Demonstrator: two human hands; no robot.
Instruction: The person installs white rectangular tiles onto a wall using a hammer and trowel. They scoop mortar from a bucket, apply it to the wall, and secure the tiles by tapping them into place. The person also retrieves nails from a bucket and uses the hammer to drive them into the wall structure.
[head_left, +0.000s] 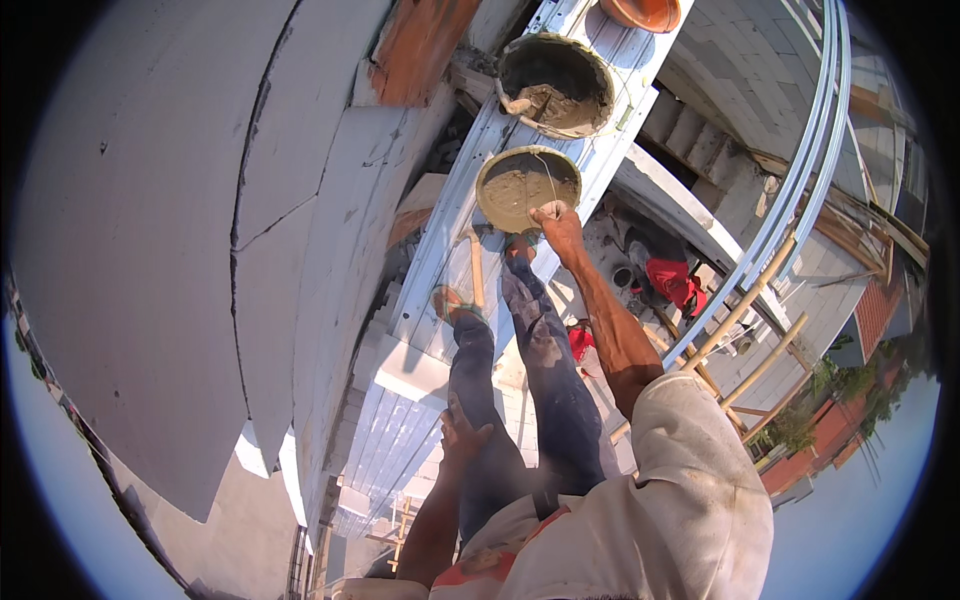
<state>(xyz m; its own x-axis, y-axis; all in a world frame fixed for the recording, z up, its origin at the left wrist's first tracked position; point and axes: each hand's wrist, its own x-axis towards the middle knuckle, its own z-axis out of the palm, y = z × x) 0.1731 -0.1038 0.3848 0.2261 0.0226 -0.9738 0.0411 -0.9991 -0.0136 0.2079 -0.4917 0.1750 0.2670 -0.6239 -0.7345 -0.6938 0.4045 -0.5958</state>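
Observation:
My right hand (558, 220) is closed on the thin wire handle (549, 172) of a pale yellowish bucket (520, 152). Grey-brown mortar (512, 196) fills much of that bucket, which is by my feet on a metal-sheet platform (425, 290). Against my left leg lies my left hand (462, 436), fingers apart and nothing in it. Beside my feet is a tool with a wooden handle (476, 275); its head is hard to make out. Just beyond, a larger dark bucket (545, 62) contains mortar and a trowel-like tool with a pale handle (517, 105).
An orange basin (645, 12) stands at the platform's far end. Along the left runs a tall grey block wall (180, 230). To the right, bamboo poles (745, 300) and curved metal channels (812, 140) cross over a drop, with red cloth (675, 284) lower down.

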